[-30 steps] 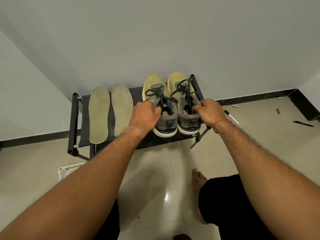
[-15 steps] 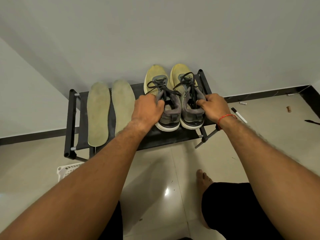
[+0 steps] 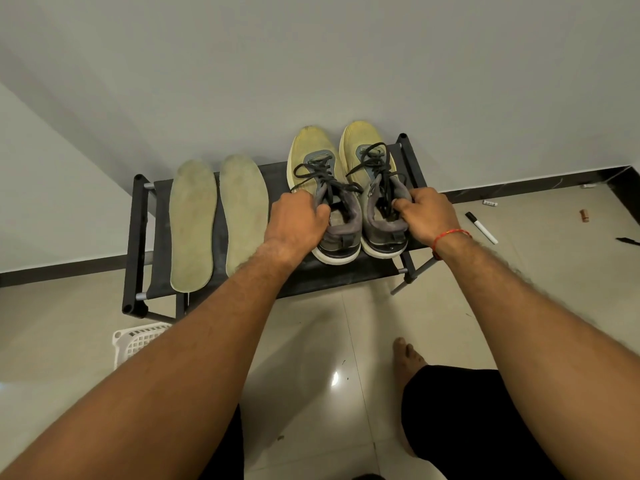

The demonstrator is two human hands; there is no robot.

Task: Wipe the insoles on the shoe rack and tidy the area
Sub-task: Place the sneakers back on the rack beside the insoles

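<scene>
Two pale green insoles lie side by side on the left half of the black shoe rack (image 3: 349, 275): the left insole (image 3: 191, 225) and the right insole (image 3: 244, 209). On the rack's right half stand two yellow-and-grey sneakers with dark laces, toes to the wall: the left sneaker (image 3: 313, 150) and the right sneaker (image 3: 363, 136). My left hand (image 3: 294, 223) grips the left sneaker's collar. My right hand (image 3: 427, 213), with a red thread at the wrist, grips the right sneaker's collar. No cloth is in view.
A white plastic basket (image 3: 138, 341) pokes out on the floor below the rack's left end. A black-and-white marker (image 3: 481, 227), a small white piece (image 3: 490, 203), a brown bit (image 3: 584, 215) and a dark object (image 3: 627, 241) lie on the tiles right of the rack. My bare foot (image 3: 407, 355) rests in front.
Both hands have kept their hold on the sneakers and pushed them slightly back toward the wall. The insoles have stayed put.
</scene>
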